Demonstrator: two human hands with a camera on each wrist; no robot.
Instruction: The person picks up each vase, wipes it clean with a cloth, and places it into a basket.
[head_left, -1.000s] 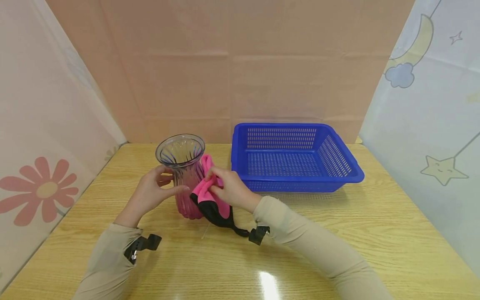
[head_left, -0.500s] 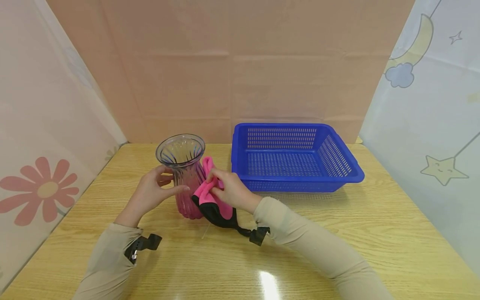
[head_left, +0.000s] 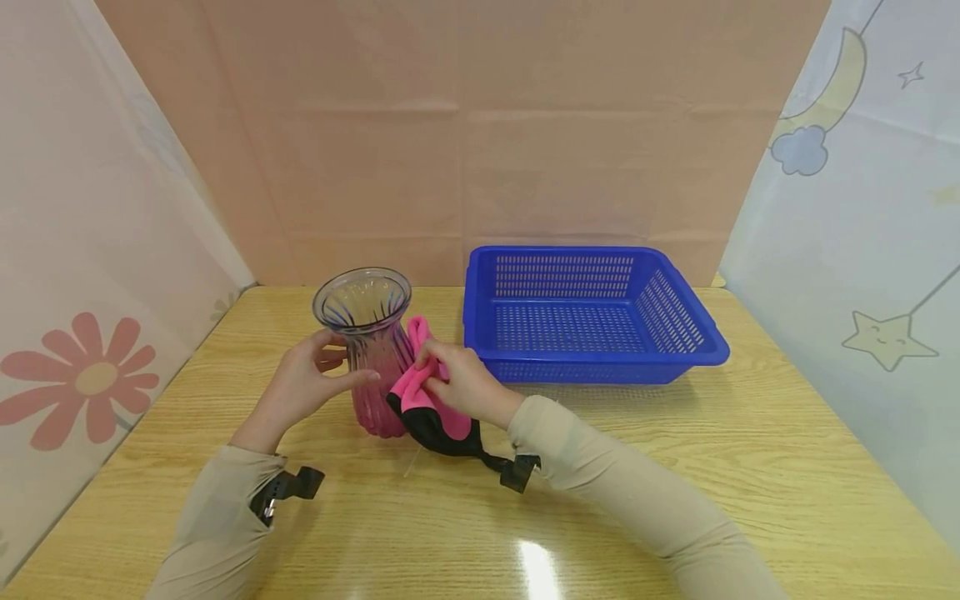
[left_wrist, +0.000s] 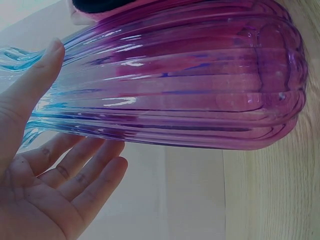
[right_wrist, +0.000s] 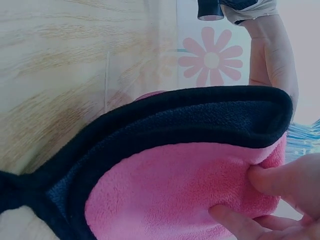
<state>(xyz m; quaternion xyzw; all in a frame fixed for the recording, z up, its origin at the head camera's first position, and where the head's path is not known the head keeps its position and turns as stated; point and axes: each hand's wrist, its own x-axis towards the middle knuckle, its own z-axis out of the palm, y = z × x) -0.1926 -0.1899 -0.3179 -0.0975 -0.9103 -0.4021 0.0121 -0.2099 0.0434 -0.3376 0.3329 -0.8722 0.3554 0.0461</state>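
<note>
A ribbed glass vase [head_left: 375, 367] with a flared rim stands upright on the left side of the table, fading from a clear, bluish neck to a pink base. My left hand [head_left: 300, 383] holds it from the left below the neck, thumb on the near side and fingers on the far side. In the left wrist view the thumb [left_wrist: 52, 55] lies along the ribs. My right hand [head_left: 463, 379] pinches a folded pink fleece cloth with black trim [right_wrist: 165, 185], beside the vase's right side. Its black end trails toward the right wrist.
A blue plastic basket [head_left: 592, 375] with slotted walls stands behind and to the right of the hands. A thin pale strip [head_left: 412, 461] lies on the wooden table [head_left: 637, 500] near the vase. Fabric backdrops enclose the back and both sides.
The right hand's pinched cloth has shifted slightly right and down along the vase. The left hand and the vase stay almost where they were.
</note>
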